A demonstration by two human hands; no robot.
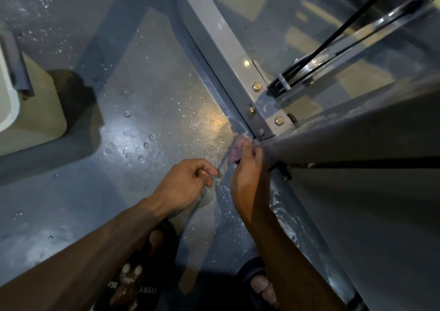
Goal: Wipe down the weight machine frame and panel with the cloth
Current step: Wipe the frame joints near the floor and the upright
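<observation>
We wipe low on frame (228, 56), at bolted joint (266, 125) where panel (357, 129) meets it. Right hand (247, 175) grip clamped on cloth (235, 147), pressed just below joint. Left hand (188, 184) left of joint, fingers curled, pinching something small we cannot identify. Floor (142, 101) around joint wet. Next, we judge: drag cloth along panel edge away from joint.

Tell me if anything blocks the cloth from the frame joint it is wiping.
Nothing visible does. The right hand grips the pinkish cloth right at the bolted corner of the grey frame, where it meets the panel. The left hand hangs beside it, off the frame.
</observation>
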